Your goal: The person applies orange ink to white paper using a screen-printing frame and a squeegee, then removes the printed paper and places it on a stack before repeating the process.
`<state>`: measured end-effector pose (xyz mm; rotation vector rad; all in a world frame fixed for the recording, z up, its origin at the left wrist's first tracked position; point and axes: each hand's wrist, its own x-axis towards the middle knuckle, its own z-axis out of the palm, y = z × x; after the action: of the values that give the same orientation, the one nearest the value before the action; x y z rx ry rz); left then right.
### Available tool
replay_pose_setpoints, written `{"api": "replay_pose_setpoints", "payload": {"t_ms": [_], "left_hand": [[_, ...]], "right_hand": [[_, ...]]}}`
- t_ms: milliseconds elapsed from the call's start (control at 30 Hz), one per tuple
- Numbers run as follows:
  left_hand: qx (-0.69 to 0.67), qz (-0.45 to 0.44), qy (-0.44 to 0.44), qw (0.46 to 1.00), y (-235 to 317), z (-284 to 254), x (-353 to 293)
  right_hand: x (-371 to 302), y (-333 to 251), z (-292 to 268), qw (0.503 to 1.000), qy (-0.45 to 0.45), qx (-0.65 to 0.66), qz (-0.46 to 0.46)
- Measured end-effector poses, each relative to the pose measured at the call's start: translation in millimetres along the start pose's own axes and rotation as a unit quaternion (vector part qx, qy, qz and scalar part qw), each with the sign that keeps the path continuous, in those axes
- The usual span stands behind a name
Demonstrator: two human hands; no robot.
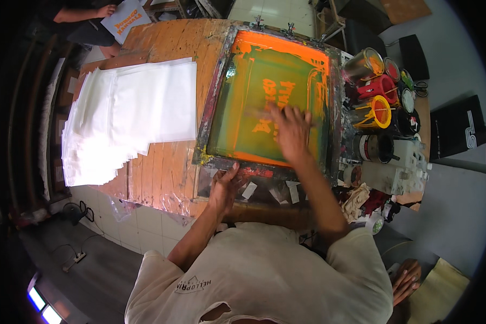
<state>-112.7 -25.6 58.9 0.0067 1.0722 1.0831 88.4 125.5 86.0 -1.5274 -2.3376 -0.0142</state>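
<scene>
A screen printing frame lies on the wooden table, its green mesh smeared with orange ink along the far and right sides. Orange lettering shows through the middle of the mesh. My left hand grips the frame's near edge toward its left end, thumb on top; the other fingers are partly hidden. Over the lettering, my right hand holds nothing, with its fingers apart and slightly blurred. Whether the fingertips touch the mesh, I cannot tell. To the left of the frame lies a fanned stack of white sheets.
Open ink cans, including a yellow-rimmed can, crowd the table's right side, with plastic bottles and rags nearer. Clamps stand at the frame's far edge. A person at the far left holds a printed sheet. Another person's hand shows lower right.
</scene>
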Motion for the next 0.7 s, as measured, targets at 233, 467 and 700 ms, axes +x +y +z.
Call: {"api": "replay_pose_setpoints", "payload": {"t_ms": [233, 467, 700], "left_hand": [[-0.018, 0.030, -0.054, 0.998, 33.6, 29.9, -24.7], [-0.006, 0.156, -0.237, 0.959, 91.4, 78.9, -42.9], [0.201, 0.327, -0.096, 0.918, 137.1, 75.9, 93.3]], "right_hand": [[-58.0, -68.1, -85.1, 1.000, -0.012, -0.027, 0.009], [18.0, -56.2, -150.2, 0.988, 0.144, -0.047, -0.036], [112.2, -19.5, -211.1, 0.994, 0.103, 0.019, -0.028]]}}
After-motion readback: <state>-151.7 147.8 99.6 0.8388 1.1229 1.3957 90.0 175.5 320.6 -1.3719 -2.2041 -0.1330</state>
